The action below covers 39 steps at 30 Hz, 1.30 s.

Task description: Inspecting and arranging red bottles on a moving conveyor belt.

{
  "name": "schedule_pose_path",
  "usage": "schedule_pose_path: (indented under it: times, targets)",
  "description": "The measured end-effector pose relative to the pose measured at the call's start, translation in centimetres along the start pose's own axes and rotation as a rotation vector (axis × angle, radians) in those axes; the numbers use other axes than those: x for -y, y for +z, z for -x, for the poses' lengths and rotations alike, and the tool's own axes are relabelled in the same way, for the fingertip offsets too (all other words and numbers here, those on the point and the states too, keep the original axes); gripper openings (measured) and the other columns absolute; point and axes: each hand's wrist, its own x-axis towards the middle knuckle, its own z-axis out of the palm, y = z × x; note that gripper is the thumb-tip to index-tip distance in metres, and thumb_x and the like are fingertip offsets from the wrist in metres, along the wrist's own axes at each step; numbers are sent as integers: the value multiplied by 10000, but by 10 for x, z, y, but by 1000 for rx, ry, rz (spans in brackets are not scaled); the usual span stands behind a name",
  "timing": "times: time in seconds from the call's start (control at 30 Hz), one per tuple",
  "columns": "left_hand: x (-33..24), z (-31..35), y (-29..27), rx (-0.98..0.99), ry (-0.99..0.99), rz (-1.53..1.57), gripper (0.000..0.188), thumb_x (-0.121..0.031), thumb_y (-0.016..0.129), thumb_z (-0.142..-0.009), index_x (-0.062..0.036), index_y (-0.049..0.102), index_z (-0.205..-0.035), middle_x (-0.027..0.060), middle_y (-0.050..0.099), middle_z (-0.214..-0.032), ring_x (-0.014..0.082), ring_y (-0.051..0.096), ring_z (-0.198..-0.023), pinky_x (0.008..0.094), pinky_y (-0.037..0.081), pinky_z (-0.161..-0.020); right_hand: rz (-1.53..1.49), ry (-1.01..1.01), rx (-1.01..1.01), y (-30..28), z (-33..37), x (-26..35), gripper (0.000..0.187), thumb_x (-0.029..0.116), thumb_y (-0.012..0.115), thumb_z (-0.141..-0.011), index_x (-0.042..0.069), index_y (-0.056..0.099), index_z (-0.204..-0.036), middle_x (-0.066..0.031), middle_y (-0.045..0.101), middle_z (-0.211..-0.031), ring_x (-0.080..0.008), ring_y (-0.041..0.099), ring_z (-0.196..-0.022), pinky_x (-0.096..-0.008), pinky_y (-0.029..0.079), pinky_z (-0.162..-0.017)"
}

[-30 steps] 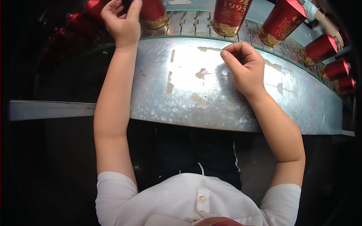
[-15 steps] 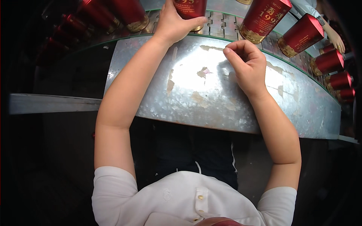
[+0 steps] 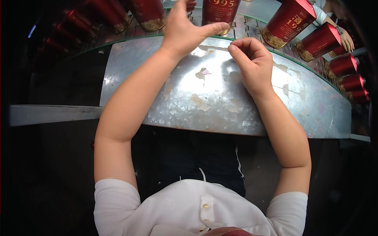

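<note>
My left hand point(image 3: 185, 33) is open at the conveyor's near edge, its thumb stretched out to the right. The thumb tip overlaps the gold base of an upright red bottle point(image 3: 219, 13) with gold print; whether it touches is unclear. A gap shows between the palm and this bottle, whose top is cut off by the frame. Over the metal tabletop, my right hand point(image 3: 256, 65) is closed, thumb and forefinger tips together. Anything between them is too small or hidden to make out. Beyond it stands another red bottle point(image 3: 287, 23) with a gold base.
The slatted conveyor point(image 3: 246, 27) curves along the far side behind a green-edged rail. Several red bottles point(image 3: 147, 15) line it at left, and more point(image 3: 341, 65) at right. Another person's hand point(image 3: 346, 41) is at the far right. The galvanised metal tabletop point(image 3: 228, 112) has worn patches.
The bottle at my left hand has shifted right, and the hand has come off it, fingers apart. The bottles at left also sit farther right. My right hand keeps its pinched shape.
</note>
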Motion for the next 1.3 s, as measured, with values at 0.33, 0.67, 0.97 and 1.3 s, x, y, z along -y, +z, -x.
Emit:
schedule_pose_path:
  times: [0.33, 0.67, 0.97, 1.3]
  targets:
    - [13, -10, 11, 19, 259, 206, 522, -70, 758, -915, 38, 513, -1364, 156, 631, -1290, 209, 618, -1192, 344, 492, -1059, 842, -544, -213, -43, -36, 15, 811, 66, 691, -811, -26, 357, -1544, -301, 412, -1495, -446, 371, -1407, -498, 277, -1196]
    - [2, -18, -3, -211, 554, 389, 321, 20, 628, -987, 55, 566, -1300, 121, 695, -1165, 147, 663, -1044, 259, 526, -954, 958, -535, -392, -85, -43, 3, 668, 202, 746, -812, -27, 560, -1412, -192, 587, -1406, -338, 563, -1235, -426, 450, -1055]
    - [16, -34, -63, -520, 462, 432, 270, -22, 610, -992, 37, 564, -1251, 124, 641, -1250, 165, 594, -1171, 281, 484, -1021, 95, -515, -560, -68, -25, 40, 431, -69, 636, -908, -80, 610, -1338, -127, 613, -1362, -172, 621, -1169, -287, 498, -1003]
    - [55, -26, -64, -171, 102, 106, 1036, -277, 907, -786, 41, 248, -1519, 237, 487, -1454, 298, 539, -1322, 418, 437, -1117, 384, -169, -94, 20, -75, -5, 1047, 285, 897, -760, -35, 286, -1547, -224, 602, -1345, -271, 573, -1292, -363, 486, -1050]
